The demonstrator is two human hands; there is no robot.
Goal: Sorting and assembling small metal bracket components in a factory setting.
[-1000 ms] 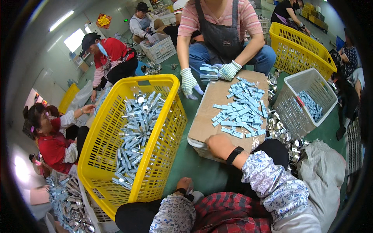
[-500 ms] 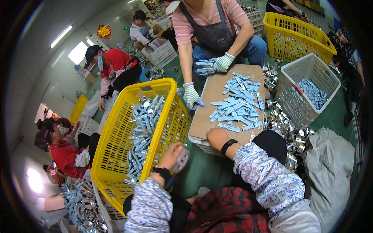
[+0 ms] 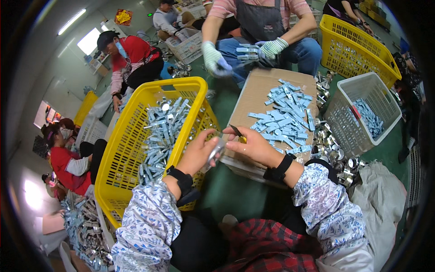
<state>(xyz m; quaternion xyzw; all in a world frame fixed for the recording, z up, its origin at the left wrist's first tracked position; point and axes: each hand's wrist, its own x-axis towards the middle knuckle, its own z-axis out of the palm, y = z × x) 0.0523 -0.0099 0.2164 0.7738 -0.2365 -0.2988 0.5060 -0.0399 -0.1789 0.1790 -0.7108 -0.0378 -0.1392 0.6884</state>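
My left hand (image 3: 198, 153) is closed around a grey, shiny roll that looks like tape (image 3: 217, 151), partly covered by the fingers. Close beside it, my right hand (image 3: 256, 148) pinches a small pointed tool with a dark blade and a yellow part (image 3: 242, 137); its exact kind is unclear. Both hands are between the yellow basket and a cardboard sheet (image 3: 253, 93) on a crate. Light blue clip-like pieces (image 3: 285, 115) lie heaped on the cardboard. Across it, a co-worker in striped gloves holds several blue pieces (image 3: 248, 52) in one hand.
A yellow basket (image 3: 199, 97) of blue and metal pieces stands at my left. To the right are a pale crate (image 3: 387, 102) holding blue pieces, loose round metal parts (image 3: 333, 147) on the floor and a grey sack (image 3: 378, 195). Another yellow basket (image 3: 358, 47) stands farther back.
My right hand has left the cardboard's edge and come beside my left, now with the pointed tool. My left hand has risen with the roll. The co-worker's gloved hand has lifted from the cardboard.
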